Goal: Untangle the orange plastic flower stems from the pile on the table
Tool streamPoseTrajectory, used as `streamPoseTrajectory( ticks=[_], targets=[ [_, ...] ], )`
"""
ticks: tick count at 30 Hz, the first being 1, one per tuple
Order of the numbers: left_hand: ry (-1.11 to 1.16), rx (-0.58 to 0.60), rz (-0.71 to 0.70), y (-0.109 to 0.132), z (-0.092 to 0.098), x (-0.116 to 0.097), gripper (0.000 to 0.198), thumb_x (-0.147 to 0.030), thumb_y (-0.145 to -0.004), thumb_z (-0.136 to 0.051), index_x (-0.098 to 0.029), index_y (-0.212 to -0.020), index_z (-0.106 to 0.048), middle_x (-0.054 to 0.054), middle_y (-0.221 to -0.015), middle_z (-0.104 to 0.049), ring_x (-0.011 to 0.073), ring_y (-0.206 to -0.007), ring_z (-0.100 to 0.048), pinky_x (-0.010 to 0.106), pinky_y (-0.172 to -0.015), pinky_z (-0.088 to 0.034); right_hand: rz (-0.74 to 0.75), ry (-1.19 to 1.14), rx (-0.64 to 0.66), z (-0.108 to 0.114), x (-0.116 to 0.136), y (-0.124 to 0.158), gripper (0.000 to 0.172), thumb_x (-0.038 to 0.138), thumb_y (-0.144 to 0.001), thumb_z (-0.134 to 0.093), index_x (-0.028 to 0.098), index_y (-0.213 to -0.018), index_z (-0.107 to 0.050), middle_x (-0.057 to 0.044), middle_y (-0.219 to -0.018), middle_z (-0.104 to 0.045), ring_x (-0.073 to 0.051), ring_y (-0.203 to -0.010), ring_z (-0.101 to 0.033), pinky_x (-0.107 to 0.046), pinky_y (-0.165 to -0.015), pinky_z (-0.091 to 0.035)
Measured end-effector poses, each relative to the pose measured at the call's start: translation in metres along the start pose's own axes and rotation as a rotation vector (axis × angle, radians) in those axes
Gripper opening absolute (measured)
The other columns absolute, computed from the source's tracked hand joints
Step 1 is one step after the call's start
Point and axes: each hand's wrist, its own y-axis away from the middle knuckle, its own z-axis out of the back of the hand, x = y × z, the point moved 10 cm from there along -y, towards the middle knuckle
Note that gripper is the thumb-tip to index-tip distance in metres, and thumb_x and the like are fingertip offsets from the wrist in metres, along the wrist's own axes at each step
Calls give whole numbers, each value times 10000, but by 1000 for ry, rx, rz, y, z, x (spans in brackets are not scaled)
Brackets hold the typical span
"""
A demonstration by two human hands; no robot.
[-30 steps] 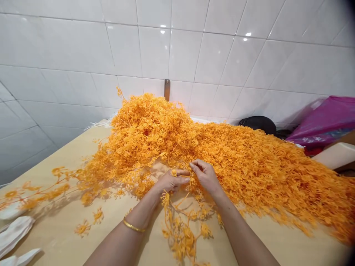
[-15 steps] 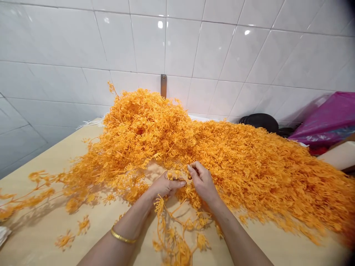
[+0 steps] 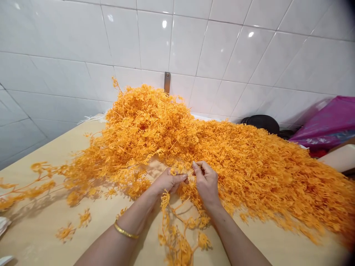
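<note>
Left hand: narrow grip, thumb lying along the fingers, holding a small orange sprig in front of the big orange heap. Right hand: just beside it, thumb and forefinger in a close pinch (contents between the tips too small to tell). An orange branch spreads over the tabletop between the forearms; two loose florets lie left of the banded wrist.
</note>
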Motion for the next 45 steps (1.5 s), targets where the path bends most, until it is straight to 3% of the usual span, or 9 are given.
streamPoseTrajectory(
  ticks=[3, 8, 13, 19, 23, 27, 33, 40, 45],
  targets=[
    [14, 1, 4, 2, -1, -1, 318, -421, -594, -635, -111, -575, -568, -68, -266, -343, 30, -227, -220, 205, -308, -124, -51, -50, -75, 13, -7, -6, 255, 377, -789, -450, 169, -650, -497, 27, -530, -468, -94, -488, -419, -219, -480, -323],
    [-64, 38, 26, 4, -1, 2, 313, -408, -601, -634, -98, -576, -590, -63, -238, -318, 34, -224, -219, 213, -316, -102, -169, -202, -563, 95, -36, -14, 193, 355, -778, -448, 177, -705, -461, 48, -521, -442, -81, -424, -413, -219, -456, -361],
    [-81, 40, 78, 3, -4, 2, 261, -350, -584, -660, -99, -577, -589, -62, -258, -347, 31, -238, -216, 212, -317, -96, -29, -118, -172, 61, -11, -21, 228, 336, -812, -415, 192, -959, -513, 33, -569, -476, -105, -530, -488, -239, -544, -405],
    [-71, 1, 79, 7, -13, -9, 167, -212, -561, -684, -114, -523, -554, -70, -290, -386, 20, -268, -248, 196, -335, -164, 73, 50, 299, -1, 8, -8, 311, 408, -741, -518, 185, -953, -562, 0, -673, -529, -117, -574, -462, -234, -529, -364],
    [-24, 55, 4, 10, -23, -19, 217, -179, -488, -720, -120, -466, -512, -83, -296, -363, 18, -304, -272, 186, -370, -212, 220, 79, 461, -27, 21, 8, 161, 301, -763, -496, 187, -807, -602, -17, -738, -563, -139, -702, -503, -250, -641, -376],
    [-51, 98, 30, 9, -23, -13, 249, -296, -493, -716, -110, -492, -551, -63, -327, -383, 32, -335, -294, 195, -383, -203, 83, -53, 271, -17, 9, 3, 191, 298, -787, -450, 176, -659, -522, 15, -589, -508, -106, -556, -471, -219, -524, -360],
    [-279, 94, -10, 1, -13, 1, 291, -374, -536, -682, -93, -529, -606, -36, -381, -401, 37, -360, -271, 220, -396, -153, -111, -329, -351, 61, -25, -15, 190, 361, -782, -441, 185, -713, -432, 27, -630, -495, -85, -504, -480, -224, -502, -404],
    [-257, 107, -13, 1, -16, -1, 176, -275, -575, -642, -112, -543, -583, -47, -402, -402, 49, -383, -306, 212, -410, -212, 106, -97, 339, -9, 20, -5, 274, 357, -778, -467, 195, -989, -535, -24, -762, -553, -118, -614, -489, -246, -567, -393],
    [-121, 155, -112, -4, -23, -5, 104, -122, -490, -623, -124, -508, -520, -39, -501, -457, 75, -521, -405, 209, -517, -319, 268, 73, 474, -38, 32, 13, 162, 299, -771, -486, 206, -806, -613, -25, -761, -558, -146, -717, -498, -258, -636, -379]
  ],
)
